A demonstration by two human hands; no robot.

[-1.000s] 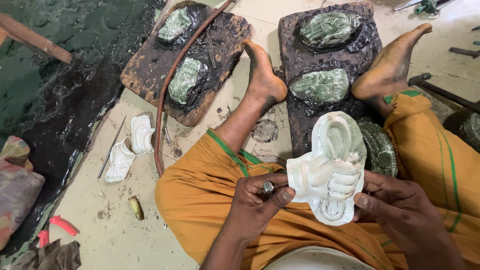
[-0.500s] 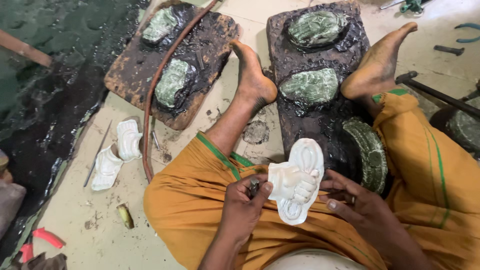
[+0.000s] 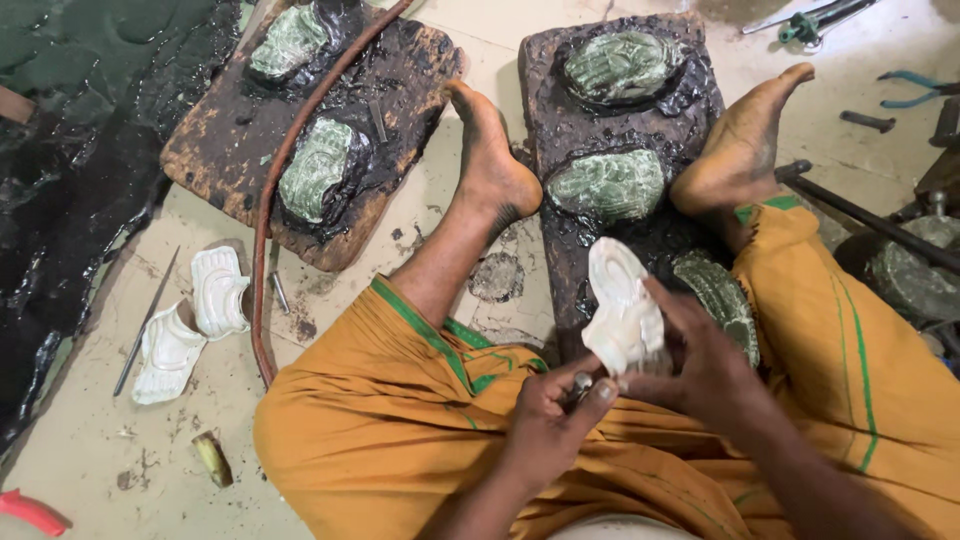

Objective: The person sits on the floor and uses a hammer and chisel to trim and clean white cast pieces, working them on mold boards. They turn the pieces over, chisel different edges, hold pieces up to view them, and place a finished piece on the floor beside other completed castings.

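Observation:
I sit on the floor in orange trousers with my bare feet stretched out. My right hand grips a white carved relief piece, turned edge-on over my lap. Just below that piece, my left hand pinches a small metal tool whose tip is at the carving's lower edge. Behind the carving lies a dark pitch-covered wooden board bearing green embossed metal pieces, between my feet.
A second pitch board with green pieces lies at the left, crossed by a reddish hose. Two white casts and a thin metal rod lie on the floor. Pliers and tools are at the upper right.
The white carving has turned from face-up to edge-on and shifted right. My right hand now wraps over it, and my left hand sits lower with the tool.

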